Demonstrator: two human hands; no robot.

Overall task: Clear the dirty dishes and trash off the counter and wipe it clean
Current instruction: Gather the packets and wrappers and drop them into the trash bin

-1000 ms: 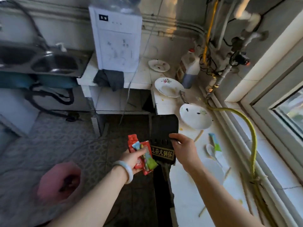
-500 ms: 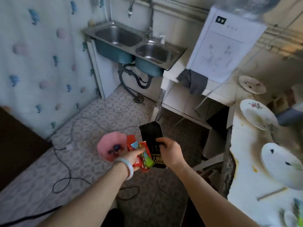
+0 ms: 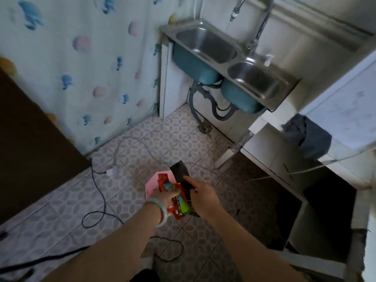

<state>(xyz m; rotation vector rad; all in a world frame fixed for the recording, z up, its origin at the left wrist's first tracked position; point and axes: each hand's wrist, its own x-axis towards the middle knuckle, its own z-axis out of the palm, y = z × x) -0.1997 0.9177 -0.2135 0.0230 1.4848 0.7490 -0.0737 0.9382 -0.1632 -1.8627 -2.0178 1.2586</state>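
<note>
The left hand (image 3: 165, 197) grips a bunch of glossy wrappers (image 3: 180, 206), red, green and blue, with the fingers curled around them. The right hand (image 3: 202, 195) pinches a flat black packet (image 3: 180, 173), which touches the wrappers. Both are held above a pink bin (image 3: 151, 187) on the patterned tile floor (image 3: 142, 143). Behind is a double steel sink (image 3: 205, 45). A grey cloth (image 3: 309, 137) hangs at the right.
</note>
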